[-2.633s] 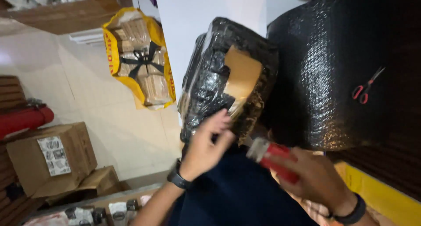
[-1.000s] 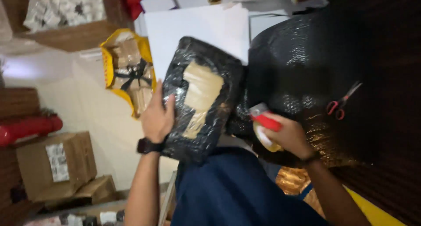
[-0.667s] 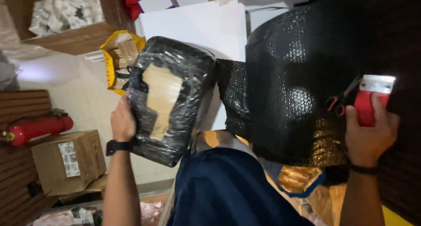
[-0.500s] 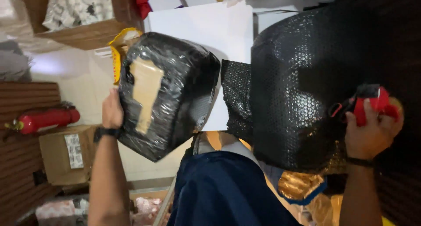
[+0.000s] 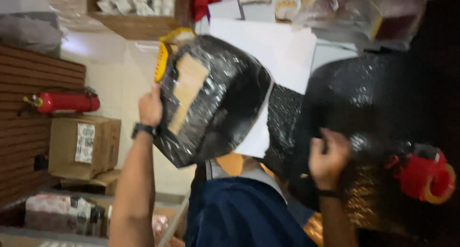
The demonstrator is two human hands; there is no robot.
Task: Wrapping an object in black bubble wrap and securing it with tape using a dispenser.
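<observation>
My left hand (image 5: 150, 105) grips the edge of a parcel (image 5: 215, 103) wrapped in black bubble wrap, with a strip of brown tape on its face, and holds it up off to the left. My right hand (image 5: 328, 157) has its fingers curled on the near edge of a big roll of black bubble wrap (image 5: 373, 108). A red tape dispenser (image 5: 424, 172) lies on the bubble wrap to the right of that hand, apart from it. Both wrists wear dark bands.
A white board (image 5: 273, 48) stands behind the parcel. At the left are a red fire extinguisher (image 5: 67, 102), a cardboard box (image 5: 84, 146) and a wooden shelf (image 5: 139, 29) with packets. My dark blue garment (image 5: 239, 213) fills the bottom middle.
My right hand has let go of the red tape dispenser, left it on the bubble wrap and come back left to the roll's edge. My left hand still holds the parcel up.
</observation>
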